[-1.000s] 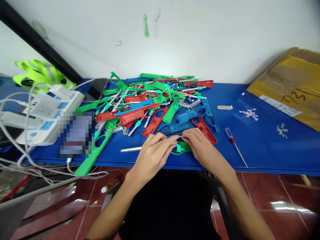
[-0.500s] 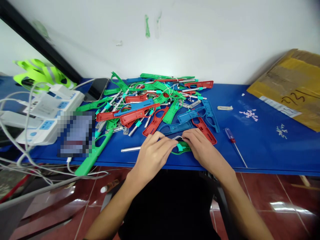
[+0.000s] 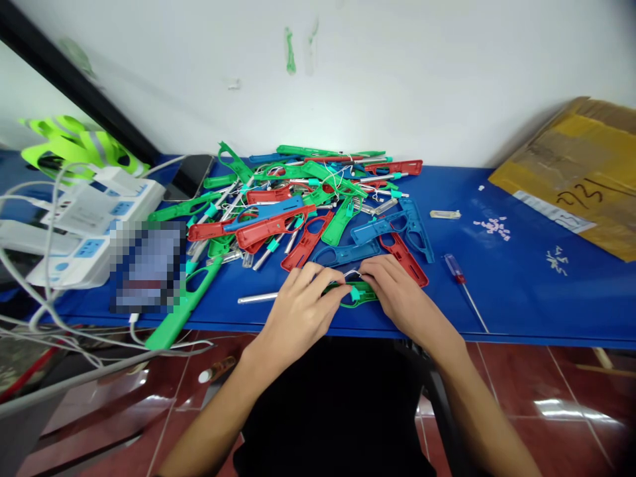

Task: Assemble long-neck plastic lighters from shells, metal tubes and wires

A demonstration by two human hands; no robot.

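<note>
In front of me on the blue table lies a green half-shell of a long-nosed lighter, a teal trigger in it. My left hand is closed, thumb and fingertip pinching at the trigger. A metal tube sticks out to the left from under that hand. My right hand is closed over the other end of the shell, its fingertips pinching a thin white wire that loops between the hands. Both palms hide much of the shell.
Behind the hands is a heap of red, green and blue lighter shells with metal tubes. To the right are a screwdriver, a clear tank, small pink pieces and a cardboard box. Leftward stands a power strip with cables.
The left fingers have shifted slightly, showing some green shell between them. My right hand keeps nearly the same pose. The whole view has moved a little.
</note>
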